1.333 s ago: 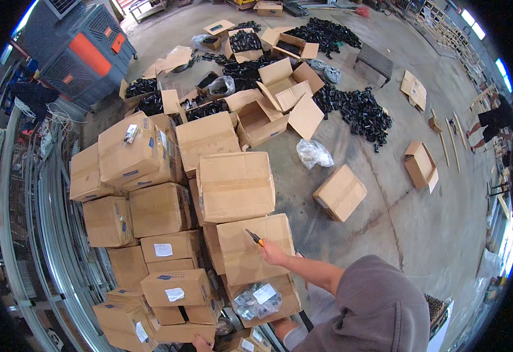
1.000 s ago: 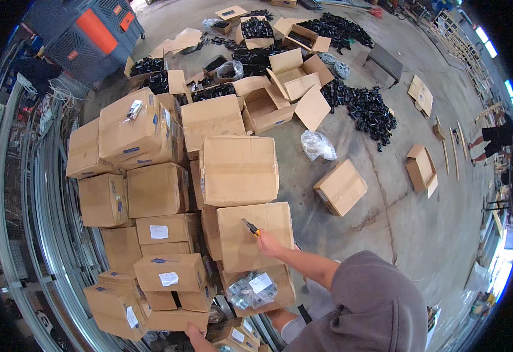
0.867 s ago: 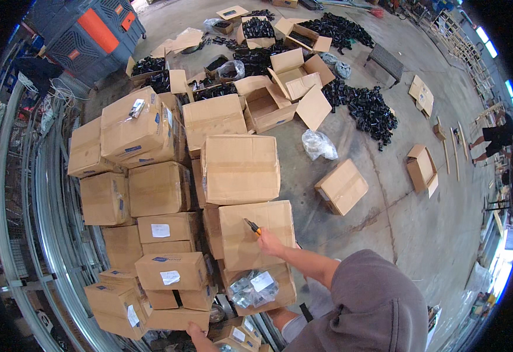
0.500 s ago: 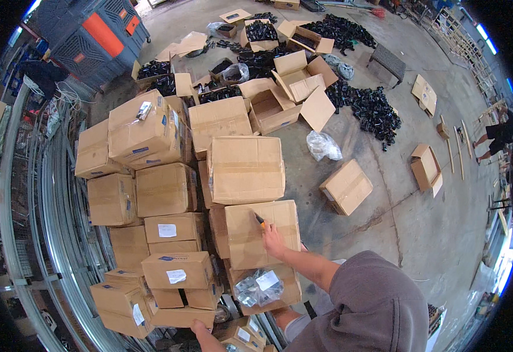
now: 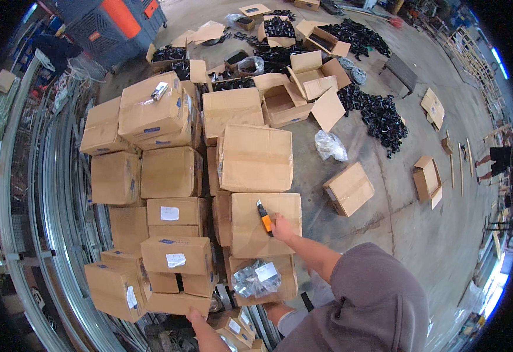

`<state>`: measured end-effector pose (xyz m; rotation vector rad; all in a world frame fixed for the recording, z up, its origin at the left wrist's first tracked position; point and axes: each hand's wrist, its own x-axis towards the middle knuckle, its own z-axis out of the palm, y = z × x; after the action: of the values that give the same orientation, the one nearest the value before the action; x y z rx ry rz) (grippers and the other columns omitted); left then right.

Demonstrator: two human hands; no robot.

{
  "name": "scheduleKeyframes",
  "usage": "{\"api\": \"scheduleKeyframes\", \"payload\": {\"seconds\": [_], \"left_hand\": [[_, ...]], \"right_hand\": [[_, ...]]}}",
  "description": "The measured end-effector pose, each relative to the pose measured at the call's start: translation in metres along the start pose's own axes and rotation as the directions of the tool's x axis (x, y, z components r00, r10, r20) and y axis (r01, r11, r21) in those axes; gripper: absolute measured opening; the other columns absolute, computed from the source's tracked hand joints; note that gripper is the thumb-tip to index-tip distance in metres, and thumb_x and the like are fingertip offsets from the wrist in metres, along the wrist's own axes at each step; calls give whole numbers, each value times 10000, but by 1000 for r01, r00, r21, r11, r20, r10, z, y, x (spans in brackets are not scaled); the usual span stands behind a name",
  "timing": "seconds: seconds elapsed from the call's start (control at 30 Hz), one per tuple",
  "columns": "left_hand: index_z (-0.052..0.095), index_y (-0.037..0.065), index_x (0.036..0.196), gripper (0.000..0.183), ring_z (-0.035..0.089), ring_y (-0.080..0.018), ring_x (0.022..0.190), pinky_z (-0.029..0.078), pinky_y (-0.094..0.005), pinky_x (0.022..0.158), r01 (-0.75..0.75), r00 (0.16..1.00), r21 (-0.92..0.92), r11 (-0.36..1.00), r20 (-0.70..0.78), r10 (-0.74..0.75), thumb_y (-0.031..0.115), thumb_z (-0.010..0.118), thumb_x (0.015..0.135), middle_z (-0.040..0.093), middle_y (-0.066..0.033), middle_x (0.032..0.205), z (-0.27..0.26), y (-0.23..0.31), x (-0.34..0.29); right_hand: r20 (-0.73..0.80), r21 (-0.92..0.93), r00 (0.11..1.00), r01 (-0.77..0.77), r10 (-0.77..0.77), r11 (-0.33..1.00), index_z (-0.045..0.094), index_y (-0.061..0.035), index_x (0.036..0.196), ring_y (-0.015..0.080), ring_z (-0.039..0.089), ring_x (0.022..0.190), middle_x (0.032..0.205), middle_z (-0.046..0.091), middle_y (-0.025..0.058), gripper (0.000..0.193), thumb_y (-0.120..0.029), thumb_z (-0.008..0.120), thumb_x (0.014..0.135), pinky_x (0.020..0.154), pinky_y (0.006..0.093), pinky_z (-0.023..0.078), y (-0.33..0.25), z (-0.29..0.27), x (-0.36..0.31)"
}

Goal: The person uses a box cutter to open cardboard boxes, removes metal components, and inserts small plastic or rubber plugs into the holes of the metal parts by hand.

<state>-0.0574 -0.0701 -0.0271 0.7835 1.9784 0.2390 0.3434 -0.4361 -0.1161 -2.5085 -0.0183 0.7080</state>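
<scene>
Right hand [image 5: 280,227]: closed around the orange-and-black handle of a utility knife [image 5: 265,220], blade out and pointing to the far side. Knife over the top of a taped carton [image 5: 247,237], near centre; whether the blade touches the cardboard cannot be told.

Left hand [image 5: 195,315]: at the near edge of a cardboard flap [image 5: 174,304], to the left of the right hand and nearer; fingers partly hidden, so whether they pinch the flap cannot be told.

Just on the near side of the taped carton: one clear plastic bag [image 5: 245,283] of metallic-looking pieces, white paper on top, lying on cardboard. Just on its far side: one larger closed carton [image 5: 256,158], tape across the middle.

To the left: stacked brown cartons, among them one with a white label [image 5: 157,258], just beyond the flap. Farther left: long metal rails [image 5: 63,234], lying lengthwise.

To the right, on the concrete floor [image 5: 350,252]: one closed carton [image 5: 348,189], tilted in the view; beyond it, a crumpled plastic bag [image 5: 331,145]. Farther: an open carton [image 5: 284,107], flaps raised, and a heap of black parts [image 5: 382,120].
</scene>
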Motion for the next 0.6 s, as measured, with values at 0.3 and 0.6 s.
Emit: {"api": "scheduleKeyframes", "payload": {"seconds": [0.3, 0.6], "left_hand": [[666, -72, 1207, 548, 696, -355, 1043, 558, -450, 906, -239, 949, 378, 894, -104, 298, 411, 599, 958, 705, -253, 1168, -12, 17, -14], [690, -66, 1111, 591, 668, -477, 1069, 531, -551, 923, -135, 954, 546, 827, -154, 257, 480, 498, 994, 691, -307, 1129, -14, 29, -42]], "right_hand": [[53, -365, 998, 53, -36, 929, 405, 14, 1492, 405, 644, 1144, 1217, 649, 265, 725, -463, 557, 967, 958, 544, 503, -80, -56, -8], [290, -184, 744, 661, -602, 728, 472, -38, 1433, 379, 570, 1201, 1364, 569, 193, 658, -374, 688, 909, 1005, 538, 435, -243, 37, -117]]}}
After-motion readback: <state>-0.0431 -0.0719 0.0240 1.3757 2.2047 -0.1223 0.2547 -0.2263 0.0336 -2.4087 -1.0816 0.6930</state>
